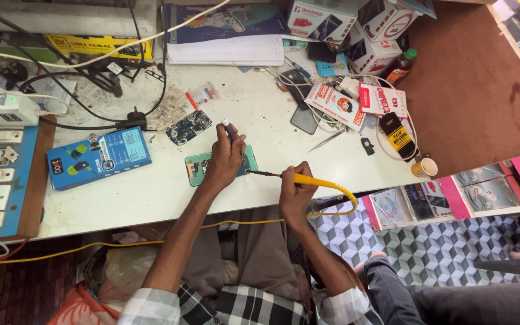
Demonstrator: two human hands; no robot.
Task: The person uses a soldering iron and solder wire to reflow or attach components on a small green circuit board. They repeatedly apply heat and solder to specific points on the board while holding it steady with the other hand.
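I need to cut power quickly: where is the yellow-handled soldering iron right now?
In the head view, the soldering iron is in the right hand, its tip on the opened phone under the left hand.

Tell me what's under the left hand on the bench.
The left hand rests on an opened green phone lying flat on the white bench, circuitry showing at its right end. The phone's middle is covered by the hand. A soldering iron tip reaches in from the right hand.

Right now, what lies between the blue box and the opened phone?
Head view: only bare white tabletop lies between the blue box and the opened phone.
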